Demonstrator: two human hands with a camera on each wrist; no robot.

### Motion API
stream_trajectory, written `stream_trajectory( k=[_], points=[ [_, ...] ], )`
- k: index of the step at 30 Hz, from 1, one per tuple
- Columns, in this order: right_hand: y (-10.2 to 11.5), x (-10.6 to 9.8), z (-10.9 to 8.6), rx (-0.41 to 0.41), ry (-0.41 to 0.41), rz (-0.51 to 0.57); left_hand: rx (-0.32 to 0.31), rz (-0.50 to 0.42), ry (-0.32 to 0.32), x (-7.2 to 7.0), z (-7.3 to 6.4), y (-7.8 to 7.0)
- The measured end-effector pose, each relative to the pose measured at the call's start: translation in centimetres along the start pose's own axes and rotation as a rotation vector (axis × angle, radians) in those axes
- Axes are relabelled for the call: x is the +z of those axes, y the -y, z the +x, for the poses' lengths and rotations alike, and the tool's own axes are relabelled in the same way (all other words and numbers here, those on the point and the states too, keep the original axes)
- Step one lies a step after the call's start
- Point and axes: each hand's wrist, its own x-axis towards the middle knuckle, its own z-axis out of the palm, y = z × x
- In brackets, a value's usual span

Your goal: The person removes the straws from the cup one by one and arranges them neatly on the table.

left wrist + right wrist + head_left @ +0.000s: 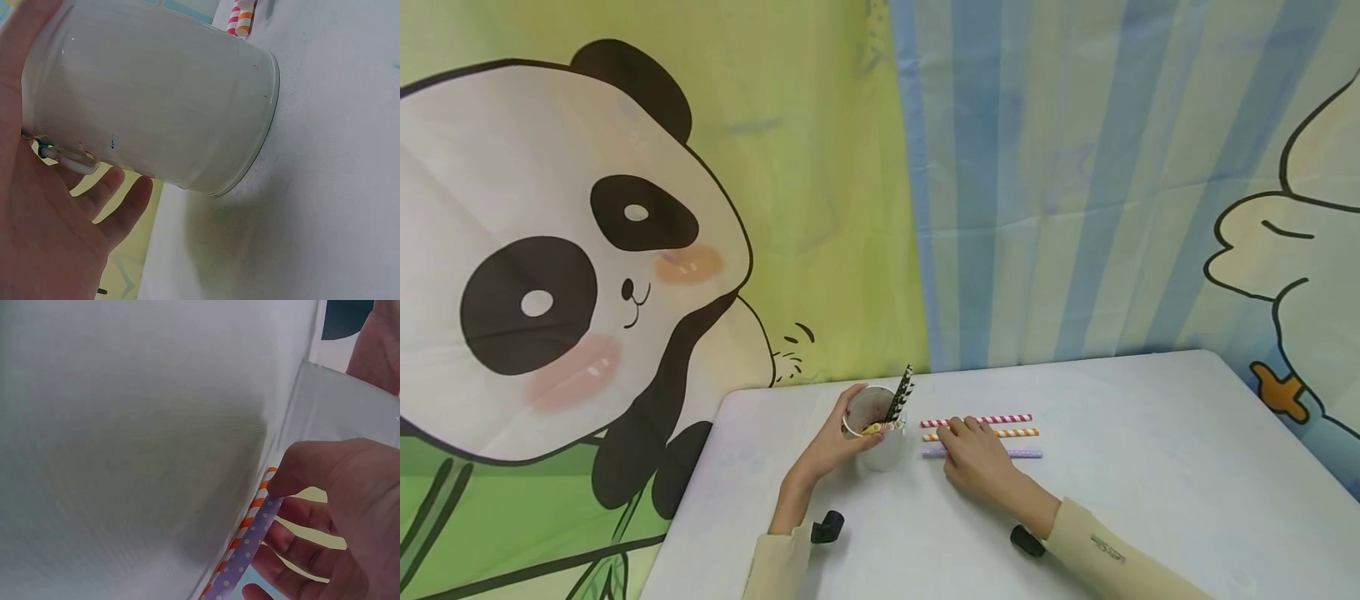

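A whitish translucent cup point(883, 456) stands on the table, its mouth circled by my left hand point(831, 446). The thumb lies along the near rim; the other fingers go round the far left side. Inside it lean black-and-white straws point(899, 395) and a yellow straw point(872, 429). To the right, three paper straws lie side by side: red-striped point(1011, 418), orange-striped point(1021, 432) and purple with white dots point(1026, 454). My right hand point(979, 458) is over them, its thumb and fingers pinching the purple straw point(245, 556) near its left end, beside the orange-striped one.
The white table point(1150, 467) reaches back to a curtain point(1037, 208) with stripes and a large panda point(625, 275). Black wrist mounts point(827, 527) sit at both cuffs.
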Motion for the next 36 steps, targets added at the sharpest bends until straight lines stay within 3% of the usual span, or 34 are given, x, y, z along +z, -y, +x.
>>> stream_trajectory(
  k=[36],
  points=[
    [-0.07,0.05,-0.10,0.049,0.046,0.009,0.019,-0.035,0.005,0.08,0.08,0.18]
  ],
)
